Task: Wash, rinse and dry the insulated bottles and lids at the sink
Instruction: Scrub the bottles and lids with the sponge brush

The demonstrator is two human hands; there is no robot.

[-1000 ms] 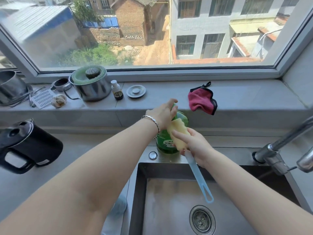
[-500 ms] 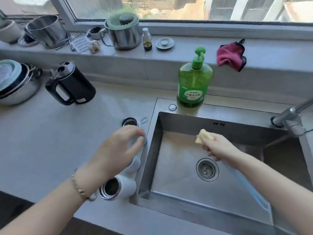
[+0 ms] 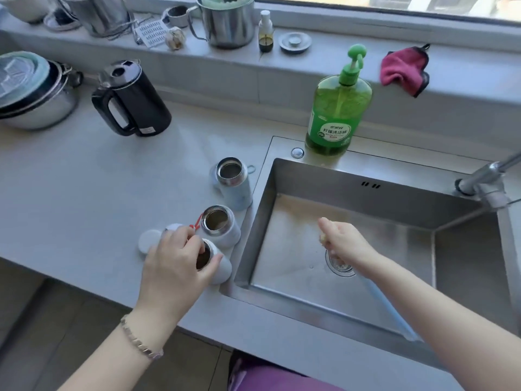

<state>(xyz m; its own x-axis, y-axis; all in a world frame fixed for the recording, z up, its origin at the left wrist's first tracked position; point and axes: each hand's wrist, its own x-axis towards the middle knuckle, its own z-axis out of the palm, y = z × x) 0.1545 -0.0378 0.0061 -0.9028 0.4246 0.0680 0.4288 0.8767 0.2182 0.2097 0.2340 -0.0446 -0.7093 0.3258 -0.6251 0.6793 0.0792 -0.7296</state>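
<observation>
The left hand [image 3: 177,266] curls its fingers [image 3: 186,235] round the top of the nearest bottle [image 3: 222,273] on the worktop [image 3: 98,198] by the sink [image 3: 352,176] (likely to lift it over), while the right hand [image 3: 342,241] grips the brush [image 3: 392,311] over the drain [image 3: 344,270], ready to scrub.

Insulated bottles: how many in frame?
3, on the counter left of the sink: far bottle, middle bottle, nearest bottle in the grip of the left hand. None apparently hidden.
</observation>
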